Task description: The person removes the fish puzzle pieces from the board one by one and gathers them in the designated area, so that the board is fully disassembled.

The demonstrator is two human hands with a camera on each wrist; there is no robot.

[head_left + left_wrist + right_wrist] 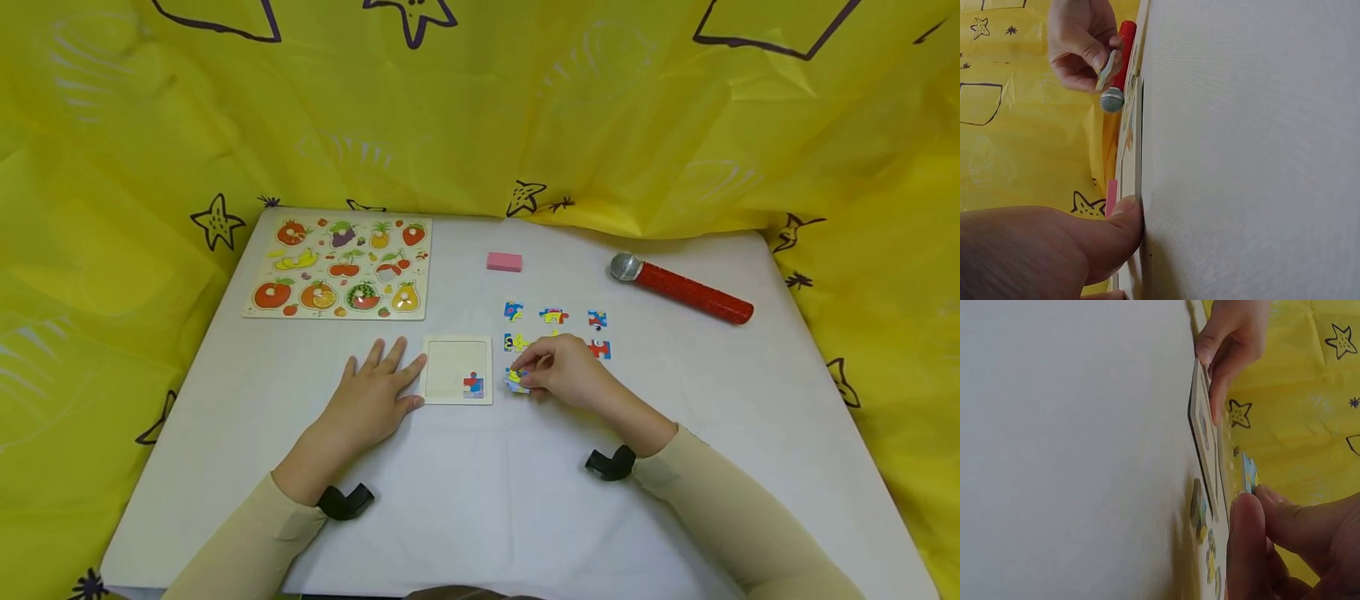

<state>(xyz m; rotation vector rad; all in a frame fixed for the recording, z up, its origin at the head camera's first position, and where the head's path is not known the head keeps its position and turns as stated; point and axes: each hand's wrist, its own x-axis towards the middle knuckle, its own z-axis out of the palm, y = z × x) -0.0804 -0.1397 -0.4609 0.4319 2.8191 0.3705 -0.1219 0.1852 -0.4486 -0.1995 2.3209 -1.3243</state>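
My left hand [375, 396] lies with spread fingers on the table, its thumb and index fingertip touching the left edge of a small square puzzle tray [450, 360]. One jigsaw piece [473, 386] with red and blue on it sits in the tray's lower right corner. Just right of the tray, my right hand [566, 371] pinches a blue and yellow jigsaw piece [1250, 472] between thumb and fingers, raised off the table. Under and beyond that hand are several loose jigsaw pieces [554, 316] in rows, partly hidden by it. Another piece [1198, 509] rests near the tray's edge.
A fruit peg puzzle board [405, 317] lies at the back left. Behind the loose pieces is a pink block [504, 262]. A red microphone [686, 293] with a silver head lies at the back right. Yellow patterned cloth [480, 108] hangs around the white table.
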